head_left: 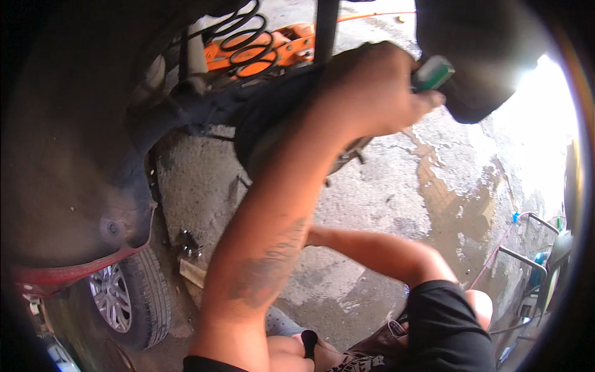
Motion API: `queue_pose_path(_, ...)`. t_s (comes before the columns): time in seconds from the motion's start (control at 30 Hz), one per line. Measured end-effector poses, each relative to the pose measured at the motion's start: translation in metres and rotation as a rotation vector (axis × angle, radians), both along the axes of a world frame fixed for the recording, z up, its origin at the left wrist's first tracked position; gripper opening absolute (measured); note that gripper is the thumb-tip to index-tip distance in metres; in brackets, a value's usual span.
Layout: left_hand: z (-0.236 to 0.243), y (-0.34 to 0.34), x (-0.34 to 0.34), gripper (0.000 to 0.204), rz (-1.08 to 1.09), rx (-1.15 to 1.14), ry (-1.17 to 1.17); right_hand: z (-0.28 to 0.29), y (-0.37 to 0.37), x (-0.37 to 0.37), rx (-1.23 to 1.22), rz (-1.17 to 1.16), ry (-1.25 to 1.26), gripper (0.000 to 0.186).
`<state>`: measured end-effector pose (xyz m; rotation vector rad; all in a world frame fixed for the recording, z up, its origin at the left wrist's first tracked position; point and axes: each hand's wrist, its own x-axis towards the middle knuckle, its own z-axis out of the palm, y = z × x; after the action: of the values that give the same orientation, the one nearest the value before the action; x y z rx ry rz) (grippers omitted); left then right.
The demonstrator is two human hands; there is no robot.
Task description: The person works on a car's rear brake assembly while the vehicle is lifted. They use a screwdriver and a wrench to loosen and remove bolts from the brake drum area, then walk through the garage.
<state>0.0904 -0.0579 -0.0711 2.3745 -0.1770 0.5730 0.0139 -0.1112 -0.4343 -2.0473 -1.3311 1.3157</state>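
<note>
My left hand [387, 90], its tattooed forearm crossing the middle of the view, is closed around a small green and whitish block-like object [434, 73]; its exact kind does not show. My thumb lies along the object's near side. Beneath that hand and forearm is a dark round wheel hub [251, 146] with studs along its edge, partly covered by my arm. It joins a dark axle beam [211, 108] on the left. My right forearm [372, 245] reaches leftward, and my right hand is hidden behind the left forearm, so its fingers do not show.
A black coil spring [253, 43] stands before an orange floor jack [294, 46] at the far side. Dark bodywork [474, 56] hangs at upper right. A wheel with a tyre [152, 297] is at lower left under a red body edge [80, 270]. A metal frame [527, 257] stands right on wet concrete.
</note>
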Motion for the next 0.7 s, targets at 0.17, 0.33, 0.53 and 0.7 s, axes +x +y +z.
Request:
queue_pose_path(0.17,0.003,-0.005,-0.002,0.041,0.048,-0.059,0.146,0.066,-0.147,0.14,-0.131,0.772,-0.484,0.022)
queue_pose_path(0.33,0.009,-0.013,0.005,0.037,0.108,-0.029,0.157,0.076,-0.273,0.147,-0.457,0.527,-0.448,0.031)
queue_pose_path(0.53,0.005,-0.021,0.005,0.027,0.267,0.022,0.331,0.112,-0.312,0.147,-0.17,0.118,-0.14,0.035)
queue_pose_path(0.7,-0.001,-0.022,0.007,0.023,0.274,-0.005,0.262,0.214,-0.32,0.204,0.031,-0.267,-0.356,0.023)
